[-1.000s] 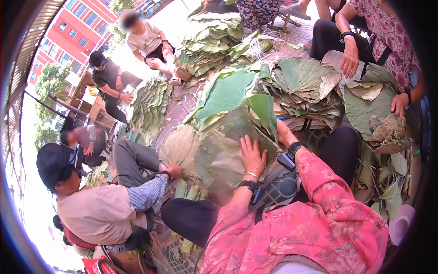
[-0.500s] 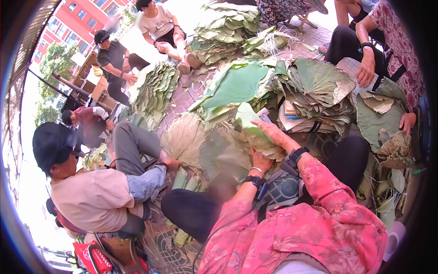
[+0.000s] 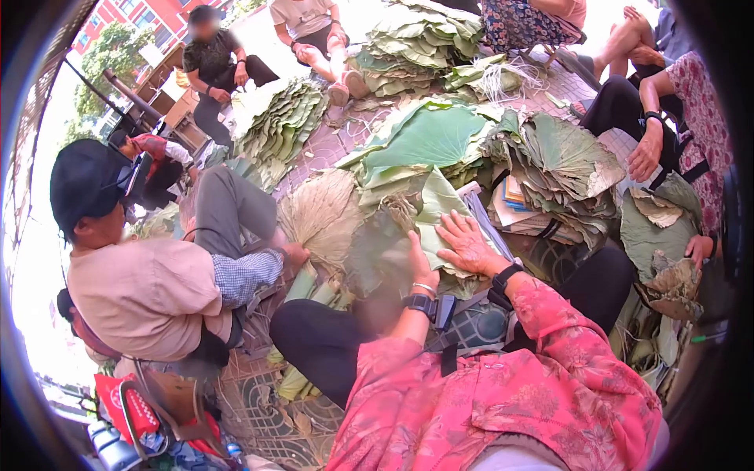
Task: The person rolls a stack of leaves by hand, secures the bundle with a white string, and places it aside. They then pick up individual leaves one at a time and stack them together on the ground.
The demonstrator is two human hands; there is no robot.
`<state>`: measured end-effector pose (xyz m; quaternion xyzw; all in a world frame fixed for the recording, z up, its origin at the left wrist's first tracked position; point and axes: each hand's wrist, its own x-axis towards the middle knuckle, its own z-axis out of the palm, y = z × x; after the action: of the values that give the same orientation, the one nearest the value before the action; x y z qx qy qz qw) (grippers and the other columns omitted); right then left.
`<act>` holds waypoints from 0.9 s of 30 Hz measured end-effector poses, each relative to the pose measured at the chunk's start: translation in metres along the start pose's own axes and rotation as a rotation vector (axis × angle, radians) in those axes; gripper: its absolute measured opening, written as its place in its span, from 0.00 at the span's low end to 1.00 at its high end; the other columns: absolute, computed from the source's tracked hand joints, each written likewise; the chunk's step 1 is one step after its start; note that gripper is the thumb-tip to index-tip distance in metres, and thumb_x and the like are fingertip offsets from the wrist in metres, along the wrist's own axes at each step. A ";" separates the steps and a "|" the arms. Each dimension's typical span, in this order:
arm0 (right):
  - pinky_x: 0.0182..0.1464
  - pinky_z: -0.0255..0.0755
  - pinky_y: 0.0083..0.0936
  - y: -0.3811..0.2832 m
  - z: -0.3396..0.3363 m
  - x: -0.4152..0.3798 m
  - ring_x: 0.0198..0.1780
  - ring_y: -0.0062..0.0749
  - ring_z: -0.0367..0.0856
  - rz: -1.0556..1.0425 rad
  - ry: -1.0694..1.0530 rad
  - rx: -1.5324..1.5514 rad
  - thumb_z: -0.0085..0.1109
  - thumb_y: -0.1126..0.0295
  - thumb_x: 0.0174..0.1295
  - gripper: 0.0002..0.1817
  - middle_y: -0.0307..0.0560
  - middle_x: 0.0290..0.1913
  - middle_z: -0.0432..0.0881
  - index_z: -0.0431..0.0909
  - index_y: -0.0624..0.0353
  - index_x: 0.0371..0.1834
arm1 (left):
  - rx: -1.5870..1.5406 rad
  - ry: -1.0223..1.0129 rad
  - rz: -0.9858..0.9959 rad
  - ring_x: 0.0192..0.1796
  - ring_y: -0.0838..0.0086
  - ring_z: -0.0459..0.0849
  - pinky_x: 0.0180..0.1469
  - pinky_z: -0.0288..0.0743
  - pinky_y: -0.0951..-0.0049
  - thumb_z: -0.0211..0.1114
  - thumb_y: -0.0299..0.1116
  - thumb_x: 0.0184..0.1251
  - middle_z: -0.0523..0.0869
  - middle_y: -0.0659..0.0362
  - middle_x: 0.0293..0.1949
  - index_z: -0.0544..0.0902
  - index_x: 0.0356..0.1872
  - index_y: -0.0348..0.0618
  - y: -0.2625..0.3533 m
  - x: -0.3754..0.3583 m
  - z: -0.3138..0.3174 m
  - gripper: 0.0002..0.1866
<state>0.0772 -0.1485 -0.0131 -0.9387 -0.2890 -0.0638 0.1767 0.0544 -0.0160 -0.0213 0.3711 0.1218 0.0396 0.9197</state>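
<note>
A folded pale-green lotus leaf (image 3: pixel 437 206) stands up in front of me between my hands. My right hand (image 3: pixel 469 245) lies flat against its face with the fingers spread. Along the leaf's left edge, my left hand (image 3: pixel 422 263) is held upright with its fingers stretched out, touching the edge. Just left of it, a dry, brownish leaf (image 3: pixel 381 251) hangs over the pile, partly blurred. Behind the folded leaf, a broad green lotus leaf (image 3: pixel 432 137) lies on top of a stack.
A co-worker (image 3: pixel 149 290) sits close on my left, holding a dry tan leaf (image 3: pixel 322 208). Stacked leaves (image 3: pixel 561 161) stand to the right, near another person's hand (image 3: pixel 646 153). More leaf stacks (image 3: pixel 420 43) are farther back. A red bag (image 3: pixel 126 408) is at lower left.
My right hand has come down and now presses flat on the leaf, which stands more upright and folded. My left hand has moved up and left to the leaf's edge. The view has shifted slightly.
</note>
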 end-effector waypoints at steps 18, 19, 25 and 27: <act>0.63 0.48 0.42 -0.013 0.013 0.020 0.67 0.44 0.53 -0.171 0.064 -0.096 0.52 0.55 0.55 0.28 0.46 0.66 0.60 0.65 0.50 0.59 | 0.377 0.213 0.106 0.44 0.72 0.77 0.46 0.70 0.76 0.54 0.24 0.58 0.80 0.55 0.41 0.75 0.47 0.35 -0.024 0.034 -0.041 0.14; 0.64 0.47 0.43 -0.012 0.015 0.020 0.68 0.44 0.52 -0.168 0.032 -0.115 0.49 0.53 0.56 0.28 0.46 0.66 0.59 0.65 0.49 0.60 | 0.570 0.257 0.239 0.46 0.70 0.78 0.48 0.69 0.77 0.54 0.24 0.58 0.80 0.54 0.42 0.75 0.47 0.35 -0.025 0.032 -0.037 0.14; 0.63 0.46 0.43 -0.010 0.021 0.022 0.69 0.44 0.51 -0.166 0.019 -0.129 0.47 0.55 0.57 0.26 0.47 0.66 0.59 0.66 0.52 0.60 | 1.562 -0.006 0.394 0.71 0.62 0.48 0.62 0.51 0.51 0.47 0.47 0.65 0.53 0.52 0.69 0.61 0.63 0.41 -0.010 0.033 -0.042 0.30; 0.63 0.46 0.44 -0.012 0.022 0.024 0.69 0.45 0.50 -0.156 0.018 -0.130 0.48 0.55 0.57 0.26 0.48 0.66 0.59 0.67 0.53 0.59 | 1.665 -0.042 0.341 0.71 0.59 0.47 0.64 0.51 0.53 0.46 0.48 0.66 0.51 0.49 0.69 0.59 0.64 0.39 -0.005 0.036 -0.040 0.30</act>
<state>0.0907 -0.1189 -0.0245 -0.9222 -0.3550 -0.1043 0.1122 0.0786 0.0131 -0.0599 0.9407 0.0364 0.0684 0.3304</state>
